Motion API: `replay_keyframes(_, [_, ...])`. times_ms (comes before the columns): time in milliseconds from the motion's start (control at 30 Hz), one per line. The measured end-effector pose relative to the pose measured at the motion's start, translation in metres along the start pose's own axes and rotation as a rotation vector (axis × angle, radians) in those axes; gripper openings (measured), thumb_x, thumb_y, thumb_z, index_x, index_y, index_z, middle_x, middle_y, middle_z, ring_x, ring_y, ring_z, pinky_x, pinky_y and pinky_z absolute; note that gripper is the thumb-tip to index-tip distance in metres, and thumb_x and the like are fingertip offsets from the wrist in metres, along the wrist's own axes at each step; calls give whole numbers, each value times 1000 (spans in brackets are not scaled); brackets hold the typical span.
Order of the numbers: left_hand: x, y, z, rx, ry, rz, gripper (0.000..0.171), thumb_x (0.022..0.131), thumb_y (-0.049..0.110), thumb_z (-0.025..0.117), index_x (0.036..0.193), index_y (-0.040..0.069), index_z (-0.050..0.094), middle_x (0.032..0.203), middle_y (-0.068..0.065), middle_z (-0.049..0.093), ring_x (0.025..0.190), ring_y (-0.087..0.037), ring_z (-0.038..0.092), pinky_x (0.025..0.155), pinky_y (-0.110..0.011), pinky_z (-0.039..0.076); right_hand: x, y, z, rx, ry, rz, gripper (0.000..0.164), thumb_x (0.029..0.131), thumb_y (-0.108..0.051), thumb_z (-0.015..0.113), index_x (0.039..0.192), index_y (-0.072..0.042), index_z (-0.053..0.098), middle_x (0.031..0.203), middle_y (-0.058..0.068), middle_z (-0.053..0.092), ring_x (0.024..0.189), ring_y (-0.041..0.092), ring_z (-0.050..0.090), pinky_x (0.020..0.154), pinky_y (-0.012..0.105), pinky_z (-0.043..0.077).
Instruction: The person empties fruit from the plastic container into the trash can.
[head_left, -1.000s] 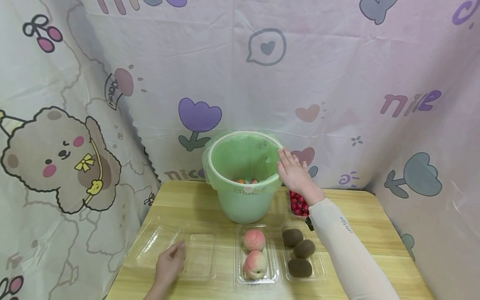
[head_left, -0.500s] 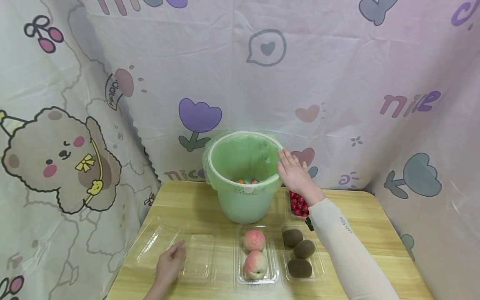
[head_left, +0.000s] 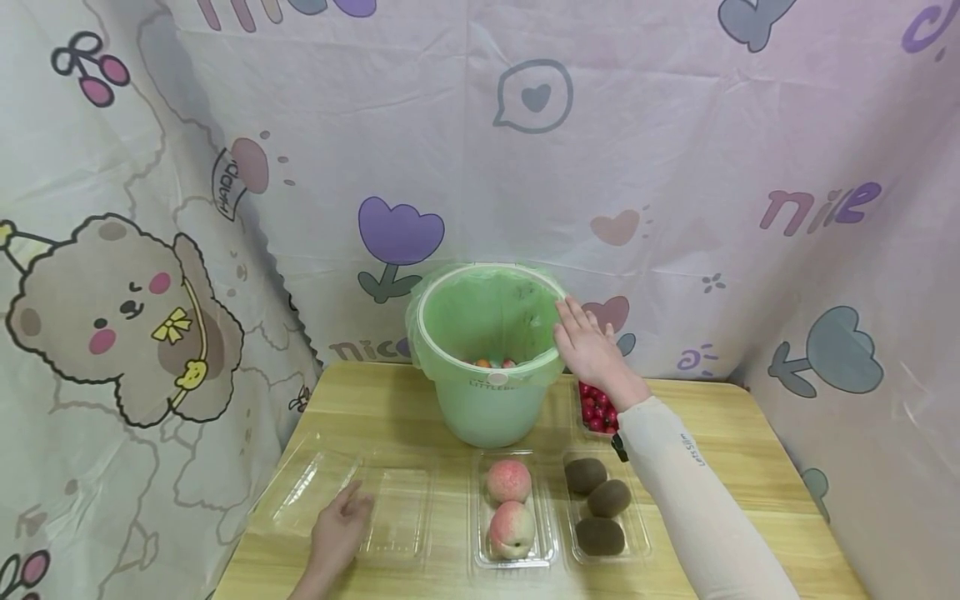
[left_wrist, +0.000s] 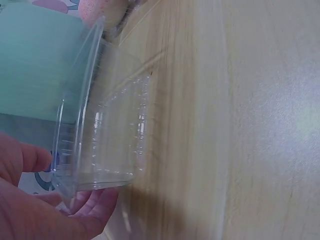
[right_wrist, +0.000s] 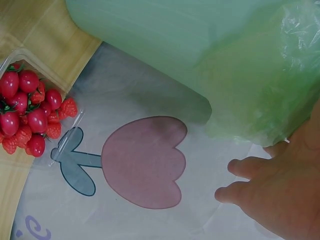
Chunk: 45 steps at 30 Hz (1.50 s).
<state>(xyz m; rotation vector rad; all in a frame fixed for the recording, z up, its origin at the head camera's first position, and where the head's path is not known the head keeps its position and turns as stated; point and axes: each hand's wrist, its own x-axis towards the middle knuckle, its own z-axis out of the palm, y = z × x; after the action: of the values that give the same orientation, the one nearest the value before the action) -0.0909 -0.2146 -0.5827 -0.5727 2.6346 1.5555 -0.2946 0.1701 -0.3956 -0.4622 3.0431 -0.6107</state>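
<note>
Desk (head_left: 772, 517): pale yellow, wood-grained. Landmark: one pale green, tapered, smooth-walled bucket (head_left: 491, 417), lined with one crinkled, translucent green bag (head_left: 416, 337). Small round orange and reddish items (head_left: 483, 363) low inside; partly hidden, count uncertain. In front of bucket: one clear plastic tray (head_left: 550, 533) with two round, speckled pink-and-cream peaches (head_left: 512, 530). Front right of bucket: one clear plastic box (head_left: 634, 537), three matte brown oval kiwis (head_left: 609, 498). Right of bucket: glossy oval and bumpy red fruits (right_wrist: 37, 121) in one clear tub, partly overlapping; not countable. Front left of bucket: one transparent hinged clamshell (head_left: 401, 517), lid folded open. Left hand (head_left: 342, 529) at clamshell's edge, fingers loosely bent, thumb apart; cannot tell whether gripping. Right hand (head_left: 592, 346) released, flat, fingers straight, at bucket's right rim.
</note>
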Motion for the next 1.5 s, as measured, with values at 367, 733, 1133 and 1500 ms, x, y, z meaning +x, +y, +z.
replay_keyframes(367, [0,9,-3,13,30,54,62,108,23,57,161,-2,35,140,-34,61,125,-52,63,101,-61,56,-1,-1,-1,-1,-6,3,68,112,-50,9,171,-15,10,179,8,0,161,52,8,125,76,0])
replay_keyframes(733, [3,31,-1,81,100,192,61,105,17,62,159,-1,41,146,-36,56,131,-56,58,105,-64,53,-1,-1,0,5,-1,10,68,112,-50,9,171,-16,10,180,6,0,162,50,8,126,75,2])
replay_keyframes(1133, [-5,61,21,-81,84,264,52,103,11,64,152,-1,51,136,-30,65,124,-45,66,102,-53,58,-1,-1,0,8,-4,13,69,112,-51,10,171,-17,9,180,5,-1,162,49,8,126,74,1])
replay_keyframes(1500, [-10,86,49,-237,-84,265,53,97,8,69,148,-2,56,131,-28,68,113,-35,71,92,-33,63,-1,-1,0,2,0,10,69,112,-51,10,171,-16,9,180,6,0,161,50,9,126,75,2])
